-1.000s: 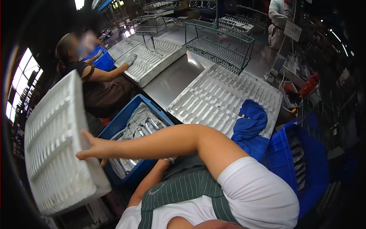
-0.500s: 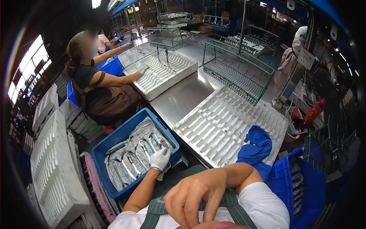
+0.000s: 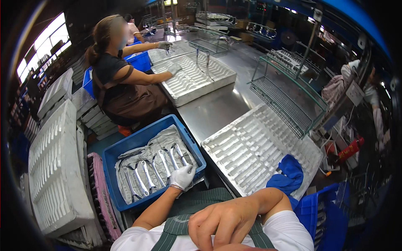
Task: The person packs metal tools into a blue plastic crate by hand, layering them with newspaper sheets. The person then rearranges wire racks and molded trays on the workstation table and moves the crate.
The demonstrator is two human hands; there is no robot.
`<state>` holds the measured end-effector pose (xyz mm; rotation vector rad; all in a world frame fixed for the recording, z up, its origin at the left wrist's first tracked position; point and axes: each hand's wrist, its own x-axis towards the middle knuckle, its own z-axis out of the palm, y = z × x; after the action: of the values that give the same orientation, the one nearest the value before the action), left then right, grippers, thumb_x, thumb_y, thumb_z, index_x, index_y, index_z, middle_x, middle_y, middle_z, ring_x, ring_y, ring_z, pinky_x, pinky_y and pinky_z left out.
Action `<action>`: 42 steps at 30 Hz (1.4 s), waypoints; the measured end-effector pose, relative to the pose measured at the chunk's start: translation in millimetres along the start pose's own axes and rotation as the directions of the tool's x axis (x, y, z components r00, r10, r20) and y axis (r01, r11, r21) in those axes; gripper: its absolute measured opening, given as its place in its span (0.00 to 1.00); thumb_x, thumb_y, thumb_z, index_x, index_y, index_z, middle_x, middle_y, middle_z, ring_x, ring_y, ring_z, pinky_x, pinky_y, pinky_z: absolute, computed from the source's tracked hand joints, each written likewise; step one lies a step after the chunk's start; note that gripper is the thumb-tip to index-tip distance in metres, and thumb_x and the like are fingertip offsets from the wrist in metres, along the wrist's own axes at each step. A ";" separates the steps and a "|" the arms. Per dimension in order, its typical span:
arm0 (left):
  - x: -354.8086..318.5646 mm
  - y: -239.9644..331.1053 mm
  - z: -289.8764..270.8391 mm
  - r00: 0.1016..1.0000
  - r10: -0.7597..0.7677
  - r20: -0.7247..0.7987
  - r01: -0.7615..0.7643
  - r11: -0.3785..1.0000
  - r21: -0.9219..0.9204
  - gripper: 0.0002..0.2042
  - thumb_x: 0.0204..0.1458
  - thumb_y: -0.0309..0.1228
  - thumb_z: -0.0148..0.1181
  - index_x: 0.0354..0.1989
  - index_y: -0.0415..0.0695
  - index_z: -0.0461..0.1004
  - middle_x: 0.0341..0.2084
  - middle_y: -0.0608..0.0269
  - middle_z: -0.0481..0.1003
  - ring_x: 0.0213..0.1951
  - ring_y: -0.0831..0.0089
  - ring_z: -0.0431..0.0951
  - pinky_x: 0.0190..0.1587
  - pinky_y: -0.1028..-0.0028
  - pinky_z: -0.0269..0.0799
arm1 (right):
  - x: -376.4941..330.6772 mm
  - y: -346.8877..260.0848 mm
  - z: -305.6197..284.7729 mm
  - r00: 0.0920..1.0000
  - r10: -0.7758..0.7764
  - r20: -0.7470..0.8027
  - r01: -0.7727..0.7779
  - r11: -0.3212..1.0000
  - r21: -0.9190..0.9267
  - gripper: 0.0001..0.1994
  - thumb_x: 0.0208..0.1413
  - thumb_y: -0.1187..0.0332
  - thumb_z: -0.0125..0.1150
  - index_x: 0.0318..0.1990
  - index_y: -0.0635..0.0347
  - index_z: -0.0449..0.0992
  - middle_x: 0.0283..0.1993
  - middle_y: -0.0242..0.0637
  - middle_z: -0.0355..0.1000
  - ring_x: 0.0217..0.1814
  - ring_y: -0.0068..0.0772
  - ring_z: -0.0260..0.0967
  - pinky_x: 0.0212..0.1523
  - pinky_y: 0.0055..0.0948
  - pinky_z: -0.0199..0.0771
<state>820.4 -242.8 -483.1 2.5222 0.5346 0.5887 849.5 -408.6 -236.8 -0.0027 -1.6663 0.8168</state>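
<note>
Left grip [image 3: 182, 177] curls at the blue tub [image 3: 138, 138]'s near edge (clamped or not, I cannot tell); chrome tools [image 3: 148, 175] lie beside it, on cloth [image 3: 165, 139] likely preventing scratches. Right grip [image 3: 224, 221]: fingertips hidden, closure unclear.

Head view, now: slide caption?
Gloved left hand at a blue bin of shiny metal tools; bare right hand before a striped apron.

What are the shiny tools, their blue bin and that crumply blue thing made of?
The tools look like smooth, polished metal: they gleam with bright highlights. The bin is probably hard, smooth plastic: one even blue, with a stiff box shape. The crumply thing looks like soft, dull cloth because it bunches into folds; which fabric, I can't tell.
</note>
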 end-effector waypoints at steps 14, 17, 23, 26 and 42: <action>7.0 3.5 -8.5 0.998 0.048 -0.041 -0.050 0.998 -0.050 0.08 0.49 0.37 0.57 0.26 0.46 0.76 0.21 0.54 0.75 0.26 0.57 0.77 0.29 0.62 0.72 | 70.9 -73.4 -35.5 0.923 0.043 -0.383 -0.119 0.977 -0.177 0.05 0.54 0.68 0.62 0.27 0.48 0.73 0.35 0.26 0.72 0.38 0.24 0.63 0.38 0.19 0.63; 7.1 4.6 -5.6 0.999 0.036 -0.032 -0.038 0.997 -0.066 0.08 0.49 0.37 0.57 0.27 0.46 0.76 0.22 0.54 0.76 0.27 0.58 0.77 0.30 0.63 0.72 | 89.7 -19.2 -20.3 0.893 0.005 -0.450 -0.083 0.984 -0.155 0.05 0.54 0.67 0.61 0.27 0.50 0.74 0.34 0.28 0.72 0.37 0.25 0.64 0.38 0.20 0.63; -1.7 -4.5 -2.4 0.995 0.046 -0.085 -0.051 0.997 -0.059 0.07 0.48 0.35 0.60 0.26 0.46 0.76 0.21 0.55 0.76 0.25 0.58 0.77 0.28 0.64 0.73 | 71.4 -41.9 -1.7 0.816 -0.079 -0.573 0.000 0.990 -0.138 0.06 0.54 0.65 0.60 0.28 0.54 0.74 0.33 0.32 0.72 0.36 0.27 0.65 0.38 0.22 0.65; 0.3 0.7 -2.4 0.994 0.061 -0.094 -0.067 0.996 -0.059 0.07 0.48 0.35 0.59 0.25 0.46 0.76 0.20 0.55 0.76 0.25 0.58 0.77 0.28 0.63 0.72 | 71.8 -42.5 -1.6 0.764 -0.116 -0.634 0.045 0.991 -0.127 0.08 0.55 0.64 0.60 0.28 0.56 0.74 0.33 0.34 0.72 0.35 0.28 0.66 0.38 0.23 0.65; -2.1 -10.6 7.0 0.992 0.054 -0.110 -0.060 0.997 -0.054 0.06 0.48 0.35 0.60 0.25 0.47 0.76 0.20 0.56 0.75 0.25 0.59 0.77 0.28 0.64 0.72 | 73.6 -7.5 58.0 0.528 -0.281 -0.802 0.280 0.949 -0.148 0.16 0.56 0.59 0.57 0.29 0.66 0.76 0.30 0.45 0.72 0.30 0.35 0.69 0.37 0.29 0.68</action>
<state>819.4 -237.9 -495.0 2.4691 0.4789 0.7559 782.0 -412.3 -171.6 -0.0985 -0.7288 0.4346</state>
